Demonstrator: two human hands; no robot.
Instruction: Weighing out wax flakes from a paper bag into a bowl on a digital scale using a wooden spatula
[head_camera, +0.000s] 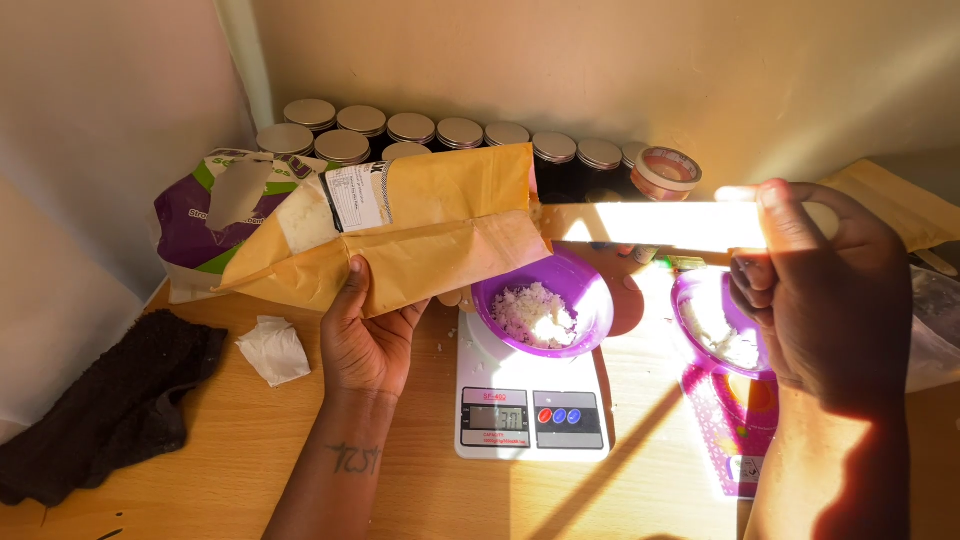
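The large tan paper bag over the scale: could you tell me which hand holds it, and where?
The left hand grips the large tan paper bag from beneath, at its lower folded edge, tipped toward the purple plastic bowl. The right hand does not touch it.

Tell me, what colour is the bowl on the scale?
Purple: the bowl on the scale, seen in the head view.

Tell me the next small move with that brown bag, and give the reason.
Probably tip the brown paper bag a little further toward the purple bowl on the scale. The left hand supports the bag from below with its mouth at the bowl's rim, and the bowl holds only a small heap of white flakes.
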